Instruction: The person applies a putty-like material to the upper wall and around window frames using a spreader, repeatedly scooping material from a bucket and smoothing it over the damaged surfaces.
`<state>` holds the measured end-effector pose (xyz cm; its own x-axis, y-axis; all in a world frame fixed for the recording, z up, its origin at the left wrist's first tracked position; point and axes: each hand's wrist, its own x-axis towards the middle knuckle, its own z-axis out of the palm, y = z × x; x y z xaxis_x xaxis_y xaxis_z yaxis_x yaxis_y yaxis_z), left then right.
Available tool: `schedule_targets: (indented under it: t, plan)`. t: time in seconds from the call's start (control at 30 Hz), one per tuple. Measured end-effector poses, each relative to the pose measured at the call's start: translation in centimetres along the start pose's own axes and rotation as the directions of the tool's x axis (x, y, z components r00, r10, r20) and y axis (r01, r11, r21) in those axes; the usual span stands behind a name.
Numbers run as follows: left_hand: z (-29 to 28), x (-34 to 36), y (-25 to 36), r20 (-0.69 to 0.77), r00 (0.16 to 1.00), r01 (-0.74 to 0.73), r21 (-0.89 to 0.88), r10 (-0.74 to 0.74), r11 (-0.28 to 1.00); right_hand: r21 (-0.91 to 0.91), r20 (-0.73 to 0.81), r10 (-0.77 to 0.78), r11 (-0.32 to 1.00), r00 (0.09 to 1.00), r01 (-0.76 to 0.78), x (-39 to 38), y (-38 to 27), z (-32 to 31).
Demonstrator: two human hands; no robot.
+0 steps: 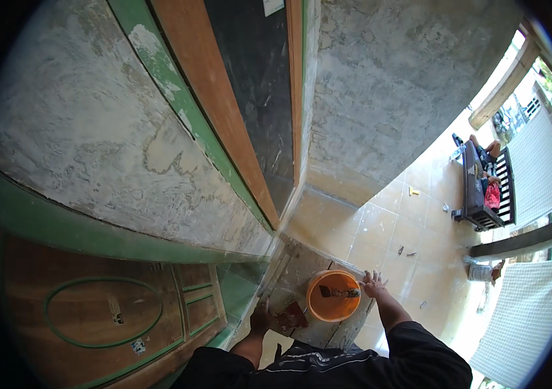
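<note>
An orange bucket stands on a worn wooden platform in front of me. Inside it lies a tool with a flat dark blade and a pale, smeared handle; it looks like a scraper or putty knife. My right hand is just right of the bucket, at the platform's edge, fingers spread and holding nothing visible. My left hand is at the platform's left edge, in shadow, so its fingers are hard to make out. Close beside it lies a flat reddish-brown square plate.
Patchy plastered walls flank a brown door frame with green trim. A brown panelled door is at lower left. On the tiled floor lies a small yellow object. A person is on a dark bench at right.
</note>
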<state>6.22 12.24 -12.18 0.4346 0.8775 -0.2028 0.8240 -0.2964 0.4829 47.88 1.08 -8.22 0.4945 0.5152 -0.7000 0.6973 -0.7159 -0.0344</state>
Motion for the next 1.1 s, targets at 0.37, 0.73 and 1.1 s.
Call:
schedule_targets:
  t: [0.37, 0.73, 1.1]
  plan:
    - [-1.3, 0.0, 0.6, 0.242, 0.957, 0.147, 0.058, -0.157, 0.987, 0.069, 0.076, 0.003, 0.998, 0.997, -0.008, 0.6, 0.2, 0.1]
    - [-4.3, 1.5, 6.0, 0.105, 0.929, 0.344, 0.106, -0.355, 0.933, 0.100, 0.099, 0.136, 0.984, 0.986, -0.145, -1.0, -2.3, -1.1]
    - [-8.0, 0.5, 19.9, 0.192, 0.936, 0.351, -0.405, -0.296, 0.845, 0.839, -0.134, -0.114, 0.515, 0.984, 0.175, -9.2, -6.5, -8.4]
